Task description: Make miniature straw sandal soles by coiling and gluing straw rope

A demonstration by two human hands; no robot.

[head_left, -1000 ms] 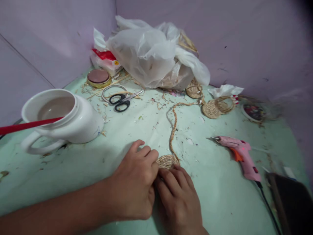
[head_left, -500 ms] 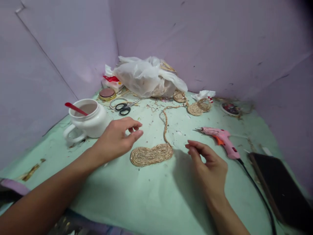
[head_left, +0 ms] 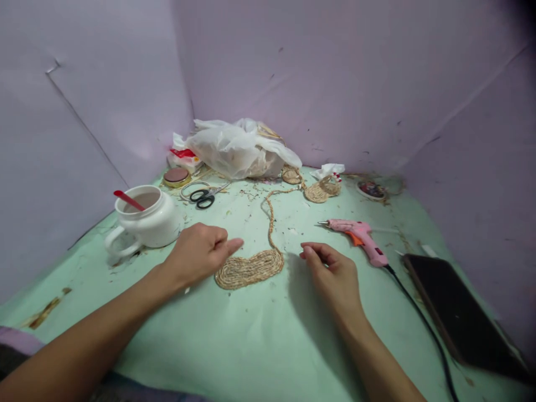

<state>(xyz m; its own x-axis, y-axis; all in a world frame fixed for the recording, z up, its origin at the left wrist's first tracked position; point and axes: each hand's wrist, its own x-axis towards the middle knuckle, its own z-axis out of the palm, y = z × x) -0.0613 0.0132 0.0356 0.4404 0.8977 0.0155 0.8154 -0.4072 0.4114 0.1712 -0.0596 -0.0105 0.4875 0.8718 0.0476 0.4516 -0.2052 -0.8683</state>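
A flat, peanut-shaped coil of braided straw cord (head_left: 250, 270) lies on the green table cover. Its loose braid (head_left: 271, 220) runs back from the right end toward the rear. My left hand (head_left: 203, 248) is beside the coil's upper left edge, fingers curled in and thumb stretched out along it; whether it touches is unclear. To the right of the coil, my right hand (head_left: 333, 273) hovers with thumb and forefinger tips together and nothing visible between them. A pink glue gun (head_left: 355, 231) with an orange trigger lies beyond that hand, its nozzle pointing left.
On the left stands a white mug (head_left: 153, 223) with a red stick inside. Behind it are black-handled scissors (head_left: 204, 197) and a round tin (head_left: 176, 177). A plastic bag (head_left: 238, 148) and smaller straw pieces (head_left: 321, 190) sit along the back. A phone (head_left: 456, 312) lies at right.
The whole view has shifted slightly. My left fingers have curled in and that hand has come closer to the coil. My right hand keeps its pinched shape, slightly nearer the coil.
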